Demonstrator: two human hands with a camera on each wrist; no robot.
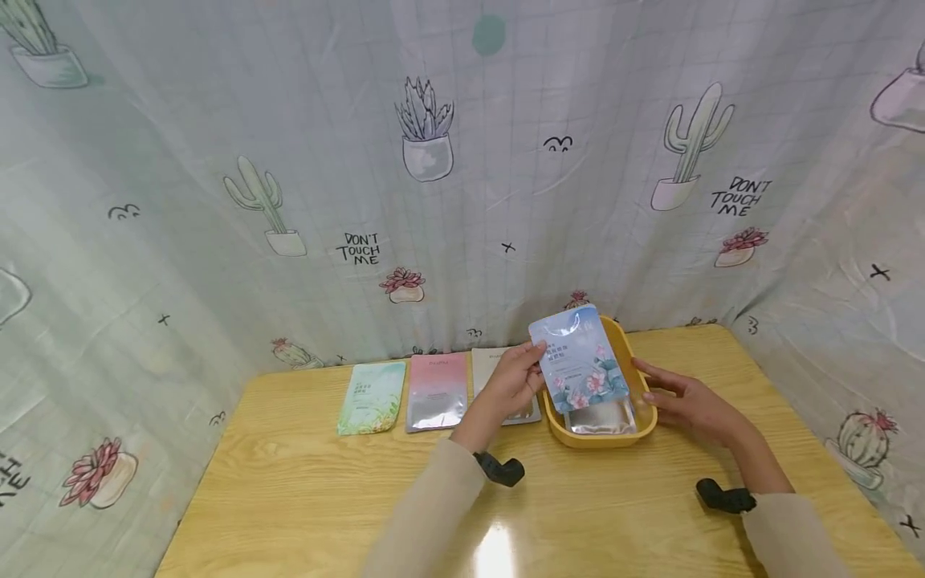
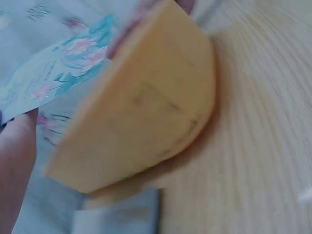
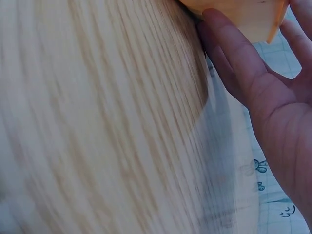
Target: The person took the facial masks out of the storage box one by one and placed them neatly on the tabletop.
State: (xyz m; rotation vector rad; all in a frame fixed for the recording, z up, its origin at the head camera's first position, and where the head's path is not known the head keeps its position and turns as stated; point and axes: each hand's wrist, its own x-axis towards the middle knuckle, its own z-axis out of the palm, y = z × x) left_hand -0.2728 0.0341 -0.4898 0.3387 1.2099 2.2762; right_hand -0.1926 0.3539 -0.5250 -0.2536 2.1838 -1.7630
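Observation:
My left hand (image 1: pixel 511 380) pinches the left edge of a blue sheet mask packet (image 1: pixel 582 359) printed with pink flowers, held above the yellow bin (image 1: pixel 645 419). In the left wrist view, the same packet (image 2: pixel 63 73) is tilted beside the bin's outer wall (image 2: pixel 146 112). A silver packet (image 1: pixel 601 419) lies inside the bin, partly hidden under the blue one. Against the bin's right side rests my right hand (image 1: pixel 690 405). The right wrist view shows that hand (image 3: pixel 273 92) with fairly straight fingers at the bin's wall (image 3: pixel 248 19).
Left of the bin, a green packet (image 1: pixel 372 398), a pink and silver packet (image 1: pixel 437 393) and a cream packet (image 1: pixel 486 365) lie in a row on the wooden table (image 1: pixel 303 482). The left forearm partly covers the cream one. A cactus-print curtain (image 1: pixel 462 209) hangs behind.

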